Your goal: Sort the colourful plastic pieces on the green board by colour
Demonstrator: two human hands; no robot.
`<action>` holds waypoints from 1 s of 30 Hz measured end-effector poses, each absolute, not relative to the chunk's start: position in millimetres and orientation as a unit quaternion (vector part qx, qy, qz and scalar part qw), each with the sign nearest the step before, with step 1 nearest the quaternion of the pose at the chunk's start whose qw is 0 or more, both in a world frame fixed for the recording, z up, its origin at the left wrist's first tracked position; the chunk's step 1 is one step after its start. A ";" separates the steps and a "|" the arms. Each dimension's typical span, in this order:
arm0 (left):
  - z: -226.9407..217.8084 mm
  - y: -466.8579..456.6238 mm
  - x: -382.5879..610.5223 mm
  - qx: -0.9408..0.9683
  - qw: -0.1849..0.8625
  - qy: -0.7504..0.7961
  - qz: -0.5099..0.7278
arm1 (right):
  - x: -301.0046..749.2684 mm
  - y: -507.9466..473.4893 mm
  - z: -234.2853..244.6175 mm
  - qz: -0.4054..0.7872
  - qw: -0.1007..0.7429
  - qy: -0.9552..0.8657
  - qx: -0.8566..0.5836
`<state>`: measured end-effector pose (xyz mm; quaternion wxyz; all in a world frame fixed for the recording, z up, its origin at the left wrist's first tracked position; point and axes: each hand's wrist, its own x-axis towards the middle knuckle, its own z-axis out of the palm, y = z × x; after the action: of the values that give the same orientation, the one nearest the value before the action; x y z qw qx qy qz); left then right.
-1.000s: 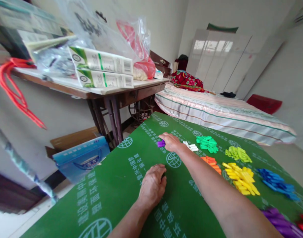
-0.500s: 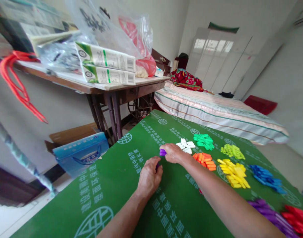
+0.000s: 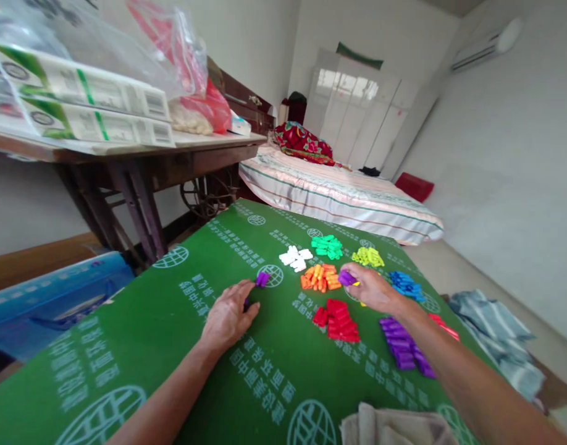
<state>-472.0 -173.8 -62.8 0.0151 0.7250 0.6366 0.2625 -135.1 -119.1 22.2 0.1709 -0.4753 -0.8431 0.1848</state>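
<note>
My left hand (image 3: 230, 314) rests low over the green board (image 3: 163, 371), fingers curled, with a bit of a purple block (image 3: 246, 303) showing between thumb and fingers. Just beyond its fingertips lies a small pair of purple blocks (image 3: 262, 279) on the board. My right hand (image 3: 369, 287) is closed around a few small purple blocks (image 3: 346, 278), raised near the orange pile (image 3: 319, 278). Its hand and wrist mostly cover the yellow pile (image 3: 356, 295). Under the right forearm lies a larger purple pile (image 3: 400, 343); the blocks' exact kind is too small to make out.
Red blocks (image 3: 341, 321), white blocks (image 3: 295, 258), green blocks (image 3: 327, 246), lime blocks (image 3: 367, 256) and blue blocks (image 3: 406, 286) lie in separate piles. A folded cloth (image 3: 394, 426) is at the near edge. Left stands a table (image 3: 204, 148) with boxes; behind is a bed (image 3: 339, 194).
The view has swung right. My right hand has moved away from my left, rightward past the orange pile, with purple blocks in it. A purple pair now lies uncovered beyond my left fingertips.
</note>
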 end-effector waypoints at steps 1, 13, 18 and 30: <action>-62.7 -172.2 -472.6 0.730 0.012 0.635 0.253 | -111.8 -124.0 23.4 0.174 0.156 -0.837 -0.495; -60.9 -166.7 -474.3 0.733 -0.006 0.641 0.227 | 15.0 -171.7 10.4 0.120 -0.031 -0.793 -0.597; -58.3 -167.2 -473.3 0.731 -0.006 0.646 0.221 | 15.8 -164.2 0.9 0.098 -0.062 -0.789 -0.604; -59.0 -167.9 -472.6 0.734 0.004 0.639 0.230 | 20.3 -163.5 -1.1 0.116 -0.093 -0.779 -0.610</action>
<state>-472.6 -167.9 -59.0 0.0040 0.7337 0.6395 0.2297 20.3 -163.5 -1.1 -0.0927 -0.6098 -0.7786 0.1157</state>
